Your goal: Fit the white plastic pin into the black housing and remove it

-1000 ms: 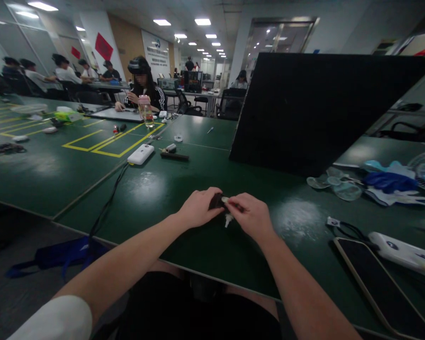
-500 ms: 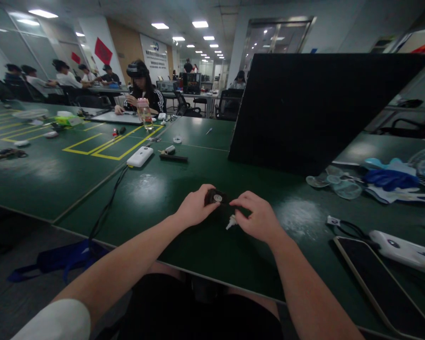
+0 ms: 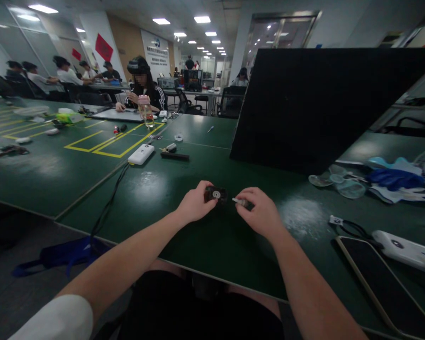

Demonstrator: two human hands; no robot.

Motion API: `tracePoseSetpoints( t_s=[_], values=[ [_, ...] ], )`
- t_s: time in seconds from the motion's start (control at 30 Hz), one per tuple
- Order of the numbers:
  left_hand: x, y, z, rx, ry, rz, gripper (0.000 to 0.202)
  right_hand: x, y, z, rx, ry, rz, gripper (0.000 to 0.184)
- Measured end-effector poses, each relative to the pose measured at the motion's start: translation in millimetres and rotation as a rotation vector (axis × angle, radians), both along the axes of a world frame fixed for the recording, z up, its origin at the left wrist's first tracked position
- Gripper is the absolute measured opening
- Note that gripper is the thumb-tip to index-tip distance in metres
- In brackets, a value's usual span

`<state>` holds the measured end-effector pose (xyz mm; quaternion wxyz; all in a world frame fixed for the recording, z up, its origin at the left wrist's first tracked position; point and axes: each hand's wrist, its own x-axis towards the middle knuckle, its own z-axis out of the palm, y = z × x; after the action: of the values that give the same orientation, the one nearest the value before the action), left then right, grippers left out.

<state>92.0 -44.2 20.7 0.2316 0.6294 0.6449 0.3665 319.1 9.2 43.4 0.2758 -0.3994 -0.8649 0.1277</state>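
My left hand (image 3: 195,204) is closed around the left side of a small black part with a pale round disc (image 3: 216,194), which faces up toward me. Just right of it, my right hand (image 3: 260,210) grips a small bottle with a whitish nozzle (image 3: 240,202). The nozzle points left at the black part, with a small gap between them. Fingers hide most of the bottle. Both hands are above the green table (image 3: 198,245), near its front edge.
A tall black panel (image 3: 315,108) leans ahead on the right. A phone (image 3: 378,278), a white power bank (image 3: 407,250) and gloves (image 3: 396,179) lie to the right. Another white power bank (image 3: 141,154) and a black bar (image 3: 175,156) lie ahead left. A person (image 3: 145,89) sits across the table.
The bottle in my right hand has swung from pointing down-left to pointing left, its nozzle now level with the black part. My left hand keeps its hold.
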Motion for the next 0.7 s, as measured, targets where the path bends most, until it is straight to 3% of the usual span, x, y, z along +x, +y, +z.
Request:
tracePoseSetpoints(
  t_s=[0.07, 0.13, 0.2, 0.3, 0.4, 0.47, 0.53, 0.6, 0.7],
  values=[
    [1, -2, 2.7, -0.019, 0.047, -0.002, 0.045, 0, 1, -0.2, 0.028, 0.147, -0.089, 0.02],
    [1, -3, 4.4, -0.027, 0.063, 0.002, 0.045, 2, 6, -3.6, -0.038, 0.319, -0.157, 0.026],
    [0, -3, 5.1, -0.019, 0.071, 0.0, 0.045, 6, 18, -10.2, -0.215, 0.532, -0.246, 0.032],
    [-2, -3, 4.8, 0.004, 0.097, 0.012, 0.043, 20, 39, -22.3, -0.538, 0.845, -0.49, 0.035],
    [-2, -4, 3.9, 0.008, 0.116, 0.021, 0.044, 30, 51, -29.2, -0.615, 0.934, -0.626, 0.035],
    [-1, -5, 3.4, 0.007, 0.134, 0.008, 0.043, 27, 47, -28.9, -0.532, 0.884, -0.562, 0.037],
    [0, -7, 3.1, 0.005, 0.158, -0.009, 0.043, 17, 36, -25.5, -0.441, 0.821, -0.395, 0.04],
    [1, -7, 2.4, 0.004, 0.175, -0.015, 0.043, 3, 22, -21.1, -0.405, 0.767, -0.222, 0.042],
    [1, -6, 0.6, 0.016, 0.178, 0.0, 0.043, -14, 5, -16.4, -0.374, 0.647, -0.081, 0.038]
  ],
)
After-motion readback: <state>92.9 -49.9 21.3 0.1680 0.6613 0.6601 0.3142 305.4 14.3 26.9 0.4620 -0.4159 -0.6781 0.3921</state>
